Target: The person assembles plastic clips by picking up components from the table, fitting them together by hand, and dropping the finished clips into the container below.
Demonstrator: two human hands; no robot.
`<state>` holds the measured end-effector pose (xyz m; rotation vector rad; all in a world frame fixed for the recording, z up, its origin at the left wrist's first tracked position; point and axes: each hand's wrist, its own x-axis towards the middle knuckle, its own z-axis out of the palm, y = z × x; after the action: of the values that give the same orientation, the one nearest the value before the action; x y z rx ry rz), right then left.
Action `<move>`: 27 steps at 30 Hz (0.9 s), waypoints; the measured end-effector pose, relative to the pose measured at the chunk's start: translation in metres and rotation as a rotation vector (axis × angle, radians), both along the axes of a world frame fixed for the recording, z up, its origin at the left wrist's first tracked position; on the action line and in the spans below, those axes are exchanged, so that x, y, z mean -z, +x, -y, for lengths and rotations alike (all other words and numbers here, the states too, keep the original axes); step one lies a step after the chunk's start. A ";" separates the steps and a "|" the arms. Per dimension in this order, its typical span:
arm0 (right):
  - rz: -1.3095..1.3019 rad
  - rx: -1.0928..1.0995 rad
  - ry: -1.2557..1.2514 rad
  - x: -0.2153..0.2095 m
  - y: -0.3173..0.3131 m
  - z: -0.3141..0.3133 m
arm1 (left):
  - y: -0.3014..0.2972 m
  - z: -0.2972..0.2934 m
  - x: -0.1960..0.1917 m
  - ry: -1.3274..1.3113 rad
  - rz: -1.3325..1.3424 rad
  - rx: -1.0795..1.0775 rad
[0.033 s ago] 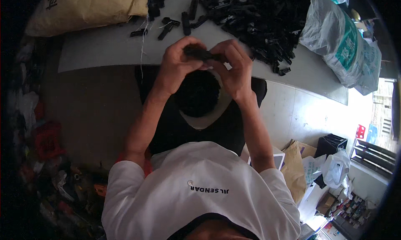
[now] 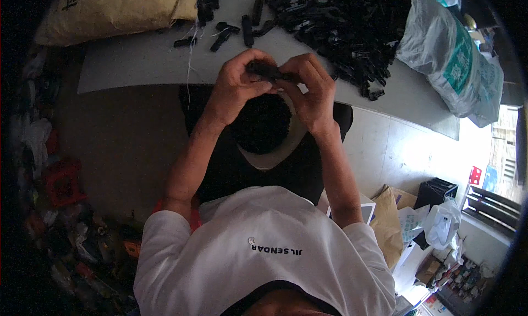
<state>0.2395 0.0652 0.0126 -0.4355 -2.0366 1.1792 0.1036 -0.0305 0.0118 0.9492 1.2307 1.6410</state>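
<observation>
Just past the near edge of the table, my left hand (image 2: 237, 88) and my right hand (image 2: 312, 90) meet over my lap. Between them is a small dark elongated plastic part (image 2: 265, 70), pinched at its left by my left thumb and fingers. My right fingertips close on its other end, and its exact kind is too dim to tell. Below the hands, a pale round container (image 2: 263, 162) rests between my legs, holding a heap of small black pieces (image 2: 259, 126) too dark to make out singly.
A large pile of black plastic parts (image 2: 346, 30) covers the table's far right, with several loose ones (image 2: 247, 31) left of it. A brown sack (image 2: 121, 13) lies far left; a grey-green plastic bag (image 2: 448, 57) hangs over the right side. A red crate (image 2: 63, 181) stands lower left.
The whole view has shifted very slightly. Both hands keep hold of the dark part, which looks turned a little between the fingers.
</observation>
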 end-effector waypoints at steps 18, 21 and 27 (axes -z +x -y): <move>0.007 -0.007 0.113 0.000 0.015 0.016 | 0.018 0.020 -0.005 0.055 -0.273 -0.037; 0.034 -0.025 0.129 0.002 0.016 0.014 | 0.017 0.017 -0.003 0.108 -0.435 -0.096; 0.023 -0.047 0.088 0.002 0.018 0.014 | 0.014 0.019 0.000 0.103 -0.494 -0.103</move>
<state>0.2574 0.0508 0.0108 -0.3618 -2.1201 1.1113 0.1176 -0.0495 0.0113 1.4360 1.5499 1.6126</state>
